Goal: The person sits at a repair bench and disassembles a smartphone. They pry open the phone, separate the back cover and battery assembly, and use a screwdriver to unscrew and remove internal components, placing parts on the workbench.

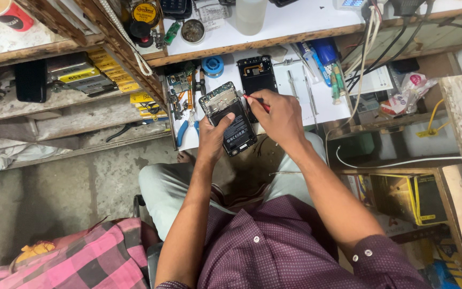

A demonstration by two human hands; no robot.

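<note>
Opened phone (229,119) held in the left hand (214,136), grip closed around its lower edge, thumb lying on the black battery. Held above the lap, just in front of the white worktop (324,104). Red-handled screwdriver (256,101) pinched in the right hand (280,116), grip closed on it, tip touching the phone's upper right edge. One phone, one screwdriver, one back cover (256,74) on the worktop behind. Screwdriver handle mostly hidden by fingers; small tools beside the cover hard to make out.

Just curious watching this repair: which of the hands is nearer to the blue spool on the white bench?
Left. The left hand, holding the opened phone, lies below the blue spool; the right hand, with its red-handled tool, is farther off to the side.
</note>
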